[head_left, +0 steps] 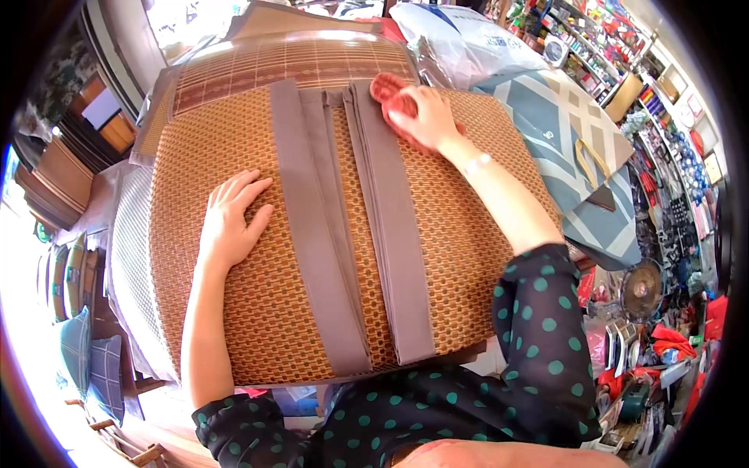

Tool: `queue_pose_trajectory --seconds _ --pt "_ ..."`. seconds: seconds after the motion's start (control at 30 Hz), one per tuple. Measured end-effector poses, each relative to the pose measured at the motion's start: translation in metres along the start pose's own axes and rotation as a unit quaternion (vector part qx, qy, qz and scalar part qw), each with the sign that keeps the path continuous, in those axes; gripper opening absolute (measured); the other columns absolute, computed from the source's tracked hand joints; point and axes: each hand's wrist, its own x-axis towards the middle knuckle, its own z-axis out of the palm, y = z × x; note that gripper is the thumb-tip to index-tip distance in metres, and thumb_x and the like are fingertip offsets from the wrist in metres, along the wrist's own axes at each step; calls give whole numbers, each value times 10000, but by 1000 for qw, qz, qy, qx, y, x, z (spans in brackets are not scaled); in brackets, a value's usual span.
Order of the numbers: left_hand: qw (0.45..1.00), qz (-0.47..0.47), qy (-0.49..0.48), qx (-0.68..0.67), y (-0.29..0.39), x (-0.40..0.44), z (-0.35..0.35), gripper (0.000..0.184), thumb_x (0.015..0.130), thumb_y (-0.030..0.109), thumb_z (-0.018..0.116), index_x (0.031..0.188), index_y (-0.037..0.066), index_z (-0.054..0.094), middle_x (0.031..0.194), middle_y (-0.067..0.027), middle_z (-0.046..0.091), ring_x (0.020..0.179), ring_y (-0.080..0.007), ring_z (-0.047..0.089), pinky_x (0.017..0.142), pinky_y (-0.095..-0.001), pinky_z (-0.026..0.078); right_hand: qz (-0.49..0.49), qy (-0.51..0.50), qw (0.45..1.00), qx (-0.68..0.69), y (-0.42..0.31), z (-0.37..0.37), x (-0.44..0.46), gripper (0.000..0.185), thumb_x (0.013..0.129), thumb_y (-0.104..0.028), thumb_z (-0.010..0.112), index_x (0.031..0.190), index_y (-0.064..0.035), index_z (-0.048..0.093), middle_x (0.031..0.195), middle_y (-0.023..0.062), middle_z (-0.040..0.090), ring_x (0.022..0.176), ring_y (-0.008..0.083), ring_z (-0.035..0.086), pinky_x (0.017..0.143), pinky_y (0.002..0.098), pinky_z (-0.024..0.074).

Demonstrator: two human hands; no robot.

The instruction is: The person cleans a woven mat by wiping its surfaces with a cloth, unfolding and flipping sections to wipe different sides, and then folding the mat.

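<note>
A folded brown woven mat with greyish-purple fabric edging lies in front of me, its edging running in two bands down the middle. On the mat's left part my left hand rests flat, fingers spread, holding nothing. Near the far end of the right band my right hand is closed on a crumpled red cloth, pressed against the mat. Part of the cloth is hidden beneath the fingers.
Behind the mat lies another striped mat in clear plastic. At the right are a blue-grey patterned bag and a white plastic package. Cushions stand low on the left; crowded shelves line the right.
</note>
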Motion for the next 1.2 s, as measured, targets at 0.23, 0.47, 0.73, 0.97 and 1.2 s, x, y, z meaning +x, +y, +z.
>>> queue_pose_trajectory --seconds 0.23,0.47,0.73,0.97,1.2 --pt "1000 1 -2 -5 -4 -5 -6 384 897 241 655 1250 91 650 1383 -126 568 1334 -334 464 1128 -459 334 -27 48 998 -17 -15 17 -3 510 815 -541 660 1150 -158 624 1173 133 628 1180 351 523 999 540 341" --pt "1000 25 3 -1 -6 -2 3 393 917 276 641 1265 93 637 1387 -137 557 1337 -320 458 1133 -457 328 -171 -52 976 126 -100 -110 -201 472 696 -418 752 1057 -151 606 1069 95 528 1049 343 527 918 496 369" --pt "1000 19 -19 12 -2 4 0 404 918 273 637 1279 93 624 1396 -137 549 1354 -315 444 1142 -461 322 -244 -76 959 120 -65 -120 -214 487 757 -554 668 1055 -182 569 1060 98 521 1019 291 530 916 526 357" --pt "1000 17 -11 8 -1 0 0 409 908 269 644 1280 98 632 1394 -141 553 1343 -326 452 1134 -463 331 0 50 999 19 37 -21 -45 448 825 -444 673 1130 -123 599 1135 115 604 1126 328 536 983 494 359" --pt "1000 0 -25 -4 -6 -5 1 413 914 286 639 1281 97 636 1411 -135 543 1351 -337 441 1136 -464 325 124 67 989 -48 50 -4 -21 473 852 -474 636 1157 -115 593 1196 129 613 1168 340 518 991 513 353"
